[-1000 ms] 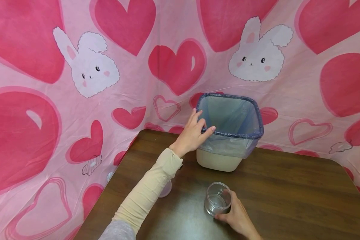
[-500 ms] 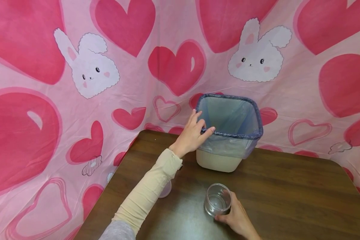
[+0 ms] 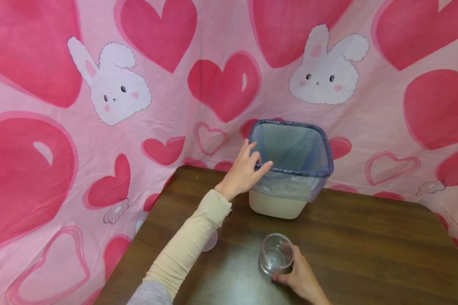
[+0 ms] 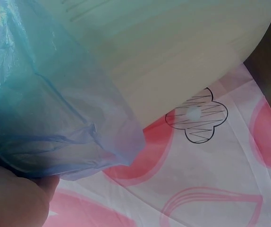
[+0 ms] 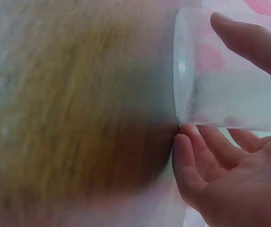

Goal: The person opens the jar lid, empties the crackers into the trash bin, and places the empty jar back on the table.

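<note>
My left hand grips the near left corner of a cream trash bin, thumb on the front rim and fingers along the left side. A bluish see-through bag lines the bin and folds down over its outside; the left wrist view shows the loose bag edge beside the hand. With thumb and fingers on opposite sides, my right hand holds a clear plastic jar, open at the top. Its base is right at the table in the right wrist view. Nothing shows inside the jar.
A round pinkish translucent lid lies on the dark wooden table, partly hidden behind the left sleeve. Pink cloth with hearts and bunnies hangs close behind the table and along its left side.
</note>
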`<action>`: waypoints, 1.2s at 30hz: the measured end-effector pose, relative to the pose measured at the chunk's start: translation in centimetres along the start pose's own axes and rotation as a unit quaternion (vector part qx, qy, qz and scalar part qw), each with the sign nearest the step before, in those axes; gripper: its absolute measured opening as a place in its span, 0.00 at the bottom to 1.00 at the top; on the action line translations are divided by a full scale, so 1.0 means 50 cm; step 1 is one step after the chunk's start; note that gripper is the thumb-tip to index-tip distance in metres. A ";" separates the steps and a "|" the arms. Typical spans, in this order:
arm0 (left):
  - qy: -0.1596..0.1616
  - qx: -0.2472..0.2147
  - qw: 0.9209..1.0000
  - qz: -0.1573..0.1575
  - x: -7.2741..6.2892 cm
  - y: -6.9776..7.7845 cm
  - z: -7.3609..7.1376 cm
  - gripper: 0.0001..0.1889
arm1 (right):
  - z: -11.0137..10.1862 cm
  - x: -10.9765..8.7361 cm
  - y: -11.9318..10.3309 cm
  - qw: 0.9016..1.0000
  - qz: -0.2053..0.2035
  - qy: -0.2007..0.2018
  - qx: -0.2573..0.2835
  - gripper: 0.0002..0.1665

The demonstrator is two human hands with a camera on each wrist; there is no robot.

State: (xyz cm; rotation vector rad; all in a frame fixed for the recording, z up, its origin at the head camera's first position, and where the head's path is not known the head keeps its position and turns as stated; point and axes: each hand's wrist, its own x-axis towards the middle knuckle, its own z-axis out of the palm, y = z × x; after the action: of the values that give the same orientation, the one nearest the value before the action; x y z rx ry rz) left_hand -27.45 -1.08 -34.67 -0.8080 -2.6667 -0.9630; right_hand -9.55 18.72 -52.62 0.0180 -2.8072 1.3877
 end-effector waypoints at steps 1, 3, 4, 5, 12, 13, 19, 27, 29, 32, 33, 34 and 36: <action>0.002 0.000 1.000 0.000 0.000 -0.001 0.000 0.22 | 0.001 0.000 0.000 1.000 0.001 -0.001 0.002 0.54; 0.005 0.004 1.000 0.002 -0.001 -0.001 0.001 0.22 | 0.001 -0.002 0.000 1.000 0.004 -0.001 0.005 0.53; 0.008 0.006 1.000 0.003 -0.001 -0.002 0.001 0.22 | 0.002 -0.002 -0.001 1.000 0.002 -0.001 0.004 0.53; 0.011 0.008 1.000 0.004 -0.001 -0.002 0.001 0.22 | 0.002 -0.003 -0.002 1.000 0.004 -0.001 0.005 0.53; 0.038 -0.001 0.999 0.006 -0.006 -0.009 0.005 0.25 | -0.001 -0.003 -0.002 0.999 0.023 -0.021 0.018 0.54; 0.039 -0.004 0.999 0.007 -0.007 -0.011 0.005 0.26 | -0.002 -0.003 -0.001 0.999 0.026 -0.024 0.021 0.54; 0.043 -0.036 0.998 0.021 -0.017 -0.027 0.000 0.37 | -0.019 -0.008 0.007 0.998 0.018 -0.041 0.039 0.45; 0.058 -0.004 0.998 0.002 -0.059 -0.062 -0.028 0.39 | -0.062 -0.008 0.026 0.998 -0.017 -0.062 0.012 0.34; 0.041 0.021 0.999 -0.026 -0.077 -0.077 -0.038 0.35 | -0.084 -0.007 0.031 0.999 -0.035 -0.041 -0.007 0.31; -0.002 0.075 0.995 -0.067 -0.110 -0.107 -0.058 0.32 | -0.139 -0.005 0.036 0.994 -0.097 0.006 -0.057 0.28; -0.018 0.093 0.993 -0.076 -0.122 -0.117 -0.067 0.31 | -0.162 -0.003 0.035 0.990 -0.115 0.020 -0.076 0.28; -0.032 0.112 0.990 -0.079 -0.134 -0.126 -0.078 0.31 | -0.188 0.000 0.032 0.987 -0.129 0.032 -0.094 0.28; -0.045 0.151 0.985 -0.070 -0.155 -0.140 -0.103 0.30 | -0.245 0.006 0.025 0.978 -0.162 0.051 -0.120 0.29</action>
State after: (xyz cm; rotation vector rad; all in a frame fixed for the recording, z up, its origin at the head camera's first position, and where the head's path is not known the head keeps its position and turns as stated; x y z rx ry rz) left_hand -24.89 -12.17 -37.17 -0.6182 -2.8809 -0.5361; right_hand -9.82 29.20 -46.19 0.3720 -2.7107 0.9484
